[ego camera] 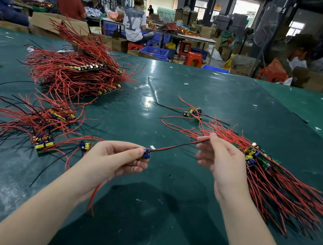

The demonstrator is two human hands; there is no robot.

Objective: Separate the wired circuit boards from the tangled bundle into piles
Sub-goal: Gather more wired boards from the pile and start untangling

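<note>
The left hand (115, 158) grips one circuit board (146, 153); the right hand (222, 161) pinches its wire (175, 147). Wired bundles (271, 173) lie on the counter (141, 214) beside both hands.

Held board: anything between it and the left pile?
No obstacle on the table. The board in the left hand trails wires pinched by the right hand. One loose board lies before the near-left pile.

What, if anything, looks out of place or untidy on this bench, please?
A few wired boards lie alone mid-table, apart from the piles. Small white scraps dot the green table. Nothing looks damaged.
</note>
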